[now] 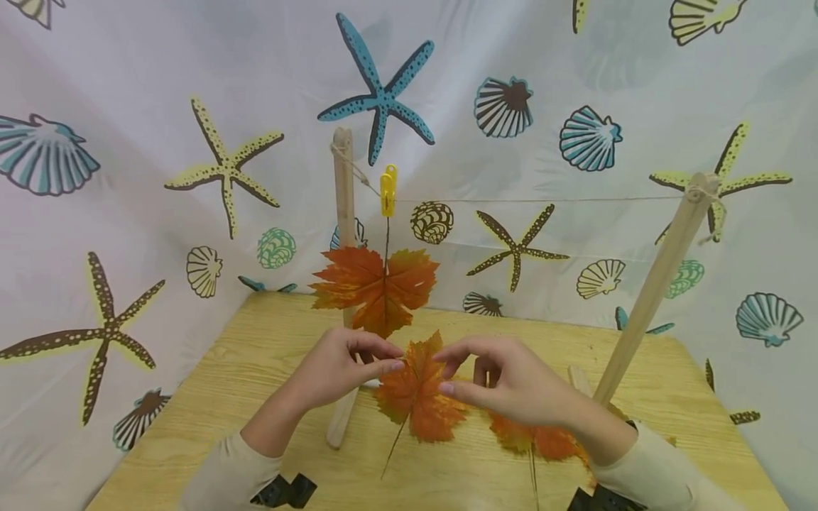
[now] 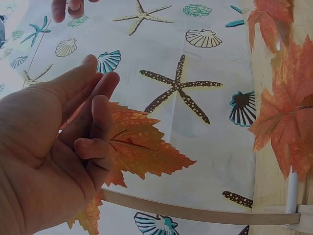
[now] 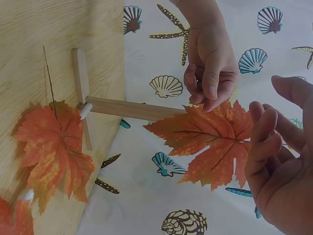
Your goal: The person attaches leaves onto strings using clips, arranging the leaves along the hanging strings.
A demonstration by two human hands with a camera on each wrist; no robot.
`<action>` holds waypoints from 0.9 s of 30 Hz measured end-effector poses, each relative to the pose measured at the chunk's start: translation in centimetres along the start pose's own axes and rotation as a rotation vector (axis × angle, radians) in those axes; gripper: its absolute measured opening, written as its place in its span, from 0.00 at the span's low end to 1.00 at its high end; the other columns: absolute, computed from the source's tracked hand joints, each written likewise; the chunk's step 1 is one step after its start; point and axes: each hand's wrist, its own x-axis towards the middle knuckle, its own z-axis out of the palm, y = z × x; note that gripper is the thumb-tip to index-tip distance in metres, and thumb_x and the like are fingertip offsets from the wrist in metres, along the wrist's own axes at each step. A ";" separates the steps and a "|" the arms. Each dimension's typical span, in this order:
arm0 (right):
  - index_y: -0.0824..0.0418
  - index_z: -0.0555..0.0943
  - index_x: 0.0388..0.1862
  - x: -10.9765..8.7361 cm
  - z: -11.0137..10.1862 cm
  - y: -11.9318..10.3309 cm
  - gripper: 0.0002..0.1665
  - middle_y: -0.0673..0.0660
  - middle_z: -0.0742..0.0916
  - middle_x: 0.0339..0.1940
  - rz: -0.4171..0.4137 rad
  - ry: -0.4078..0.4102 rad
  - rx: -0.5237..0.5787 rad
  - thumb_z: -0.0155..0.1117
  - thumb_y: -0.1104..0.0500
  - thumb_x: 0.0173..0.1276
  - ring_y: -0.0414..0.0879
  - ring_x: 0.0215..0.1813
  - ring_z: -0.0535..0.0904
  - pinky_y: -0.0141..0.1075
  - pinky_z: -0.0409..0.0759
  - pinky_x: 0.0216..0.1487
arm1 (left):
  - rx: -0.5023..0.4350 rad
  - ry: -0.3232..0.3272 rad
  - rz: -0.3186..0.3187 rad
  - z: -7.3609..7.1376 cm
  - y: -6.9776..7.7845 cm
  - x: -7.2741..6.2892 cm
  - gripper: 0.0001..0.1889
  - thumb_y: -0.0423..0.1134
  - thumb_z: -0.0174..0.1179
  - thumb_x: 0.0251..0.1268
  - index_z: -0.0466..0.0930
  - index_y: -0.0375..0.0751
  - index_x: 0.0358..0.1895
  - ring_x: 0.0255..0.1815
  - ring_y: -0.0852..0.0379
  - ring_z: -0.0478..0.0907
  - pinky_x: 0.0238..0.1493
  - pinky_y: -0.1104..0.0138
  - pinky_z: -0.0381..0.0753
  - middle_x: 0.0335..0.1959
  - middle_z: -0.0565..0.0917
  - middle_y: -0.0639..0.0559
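An orange maple-like leaf [image 1: 409, 280] hangs by its stem from a yellow clothespin [image 1: 388, 191] on a thin string [image 1: 543, 201]. My left hand [image 1: 335, 365] is held in the air below and in front of this leaf, fingers loosely bent with nothing between them. To its right, my right hand [image 1: 505, 376] hovers with its thumb and fingers apart, also holding nothing. In the right wrist view both hands flank the hanging leaf [image 3: 210, 142]. A second orange leaf [image 1: 422, 404] lies on the table beneath the hands.
The string runs between a left wooden post [image 1: 344, 184] and a right wooden post [image 1: 658, 284]. More orange leaves [image 1: 537, 436] lie on the wooden table [image 1: 243, 397], partly hidden by my right forearm. A cloth with starfish and shells [image 1: 255, 57] hangs behind.
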 end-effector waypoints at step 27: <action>0.51 0.83 0.55 -3.0 1.6 3.4 0.16 0.51 0.88 0.45 0.070 -0.086 0.079 0.66 0.50 0.71 0.34 0.24 0.73 0.32 0.77 0.25 | -0.052 -0.109 0.024 3.1 -2.9 -0.8 0.08 0.47 0.68 0.63 0.91 0.54 0.43 0.24 0.63 0.72 0.25 0.71 0.72 0.37 0.90 0.57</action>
